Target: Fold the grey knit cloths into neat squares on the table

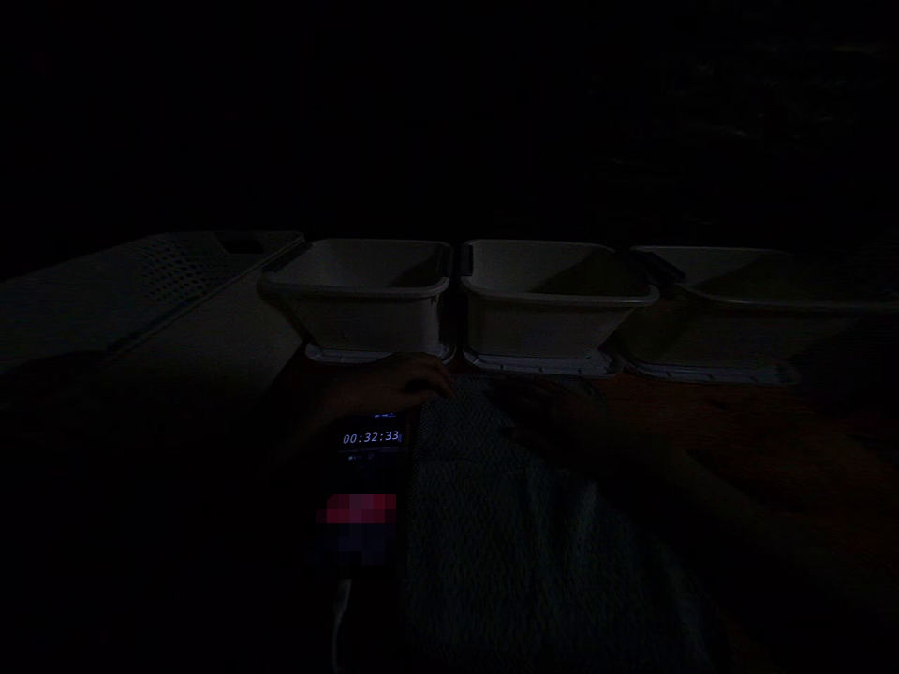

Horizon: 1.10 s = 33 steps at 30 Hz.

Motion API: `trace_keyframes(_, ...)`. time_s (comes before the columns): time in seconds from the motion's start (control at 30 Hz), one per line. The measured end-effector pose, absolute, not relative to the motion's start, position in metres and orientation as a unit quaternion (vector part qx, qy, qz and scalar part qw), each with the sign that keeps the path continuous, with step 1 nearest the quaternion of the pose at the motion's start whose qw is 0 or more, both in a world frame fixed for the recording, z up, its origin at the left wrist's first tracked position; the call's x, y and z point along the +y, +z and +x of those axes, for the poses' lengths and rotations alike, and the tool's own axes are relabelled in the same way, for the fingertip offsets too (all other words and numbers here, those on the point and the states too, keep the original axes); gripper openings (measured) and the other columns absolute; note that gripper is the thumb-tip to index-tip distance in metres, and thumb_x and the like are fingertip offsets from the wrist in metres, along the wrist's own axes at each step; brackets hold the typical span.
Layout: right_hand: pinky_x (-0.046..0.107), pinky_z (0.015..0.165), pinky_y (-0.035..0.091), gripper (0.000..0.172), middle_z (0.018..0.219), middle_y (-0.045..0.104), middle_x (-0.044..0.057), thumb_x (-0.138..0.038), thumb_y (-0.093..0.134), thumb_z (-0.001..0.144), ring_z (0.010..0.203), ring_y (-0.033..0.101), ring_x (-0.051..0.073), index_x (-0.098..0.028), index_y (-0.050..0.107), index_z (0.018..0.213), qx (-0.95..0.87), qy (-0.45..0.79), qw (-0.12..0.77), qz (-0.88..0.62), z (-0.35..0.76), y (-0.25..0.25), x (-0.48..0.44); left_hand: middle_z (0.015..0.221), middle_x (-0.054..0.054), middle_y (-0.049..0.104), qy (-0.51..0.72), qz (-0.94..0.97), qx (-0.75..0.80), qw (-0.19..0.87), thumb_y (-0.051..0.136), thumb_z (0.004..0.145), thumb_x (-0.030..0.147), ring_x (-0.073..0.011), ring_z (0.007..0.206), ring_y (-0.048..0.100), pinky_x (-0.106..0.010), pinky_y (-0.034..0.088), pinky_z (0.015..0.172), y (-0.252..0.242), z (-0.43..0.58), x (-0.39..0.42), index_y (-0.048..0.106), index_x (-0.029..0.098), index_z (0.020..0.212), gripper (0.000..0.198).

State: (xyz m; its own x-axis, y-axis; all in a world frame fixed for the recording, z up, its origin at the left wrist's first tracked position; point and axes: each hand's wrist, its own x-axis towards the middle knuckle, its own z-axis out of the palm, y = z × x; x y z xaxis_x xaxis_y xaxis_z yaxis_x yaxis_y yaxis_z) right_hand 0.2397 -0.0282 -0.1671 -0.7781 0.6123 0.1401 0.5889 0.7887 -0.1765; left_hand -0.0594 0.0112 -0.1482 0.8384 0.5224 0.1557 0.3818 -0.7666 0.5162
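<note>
Single head view, looking forward-down, close over dim table (737, 440), tubs (365, 300) beyond

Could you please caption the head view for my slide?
In near darkness, both hands, left hand and right hand, rest on a cloth before three pale tubs.

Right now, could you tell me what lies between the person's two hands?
In the head view, the far edge of a pale textured cloth lies between the left hand and right hand.
</note>
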Motion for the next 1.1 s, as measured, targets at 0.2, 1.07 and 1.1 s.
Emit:
trace_keyframes(0.2,0.043,0.106,0.038,0.055,0.148,0.03,0.005,-0.047,0.035,0.094,0.133,0.035,0.024,-0.026,0.032,0.144,-0.941,0.079,0.085,-0.319,0.244,-0.172,-0.024,0.113,-0.009,0.06,0.146,0.923,0.246,0.257,0.054,0.089,0.018,-0.0169,0.107,0.056,-0.032,0.042,0.094,-0.151,-0.063,0.014,0.065,0.02,0.107,0.021)
trace_keyframes(1.07,0.042,0.091,0.051,0.042,0.135,0.049,0.003,-0.041,0.042,0.09,0.113,0.056,0.025,-0.032,0.054,0.129,-0.909,0.101,0.103,-0.392,0.241,-0.146,-0.035,0.111,-0.009,0.061,0.154,0.92,0.249,0.261,0.051,0.089,0.013,-0.0164,0.103,0.057,-0.031,0.043,0.092,-0.15,-0.063,0.012,0.065,0.019,0.106,0.023)
trace_keyframes(1.1,0.041,0.088,0.052,0.042,0.133,0.051,0.003,-0.04,0.042,0.09,0.11,0.058,0.025,-0.032,0.054,0.129,-0.907,0.103,0.102,-0.395,0.241,-0.145,-0.035,0.111,-0.009,0.061,0.152,0.92,0.248,0.262,0.051,0.089,0.013,-0.0163,0.103,0.057,-0.031,0.043,0.092,-0.149,-0.062,0.012,0.065,0.018,0.106,0.023)
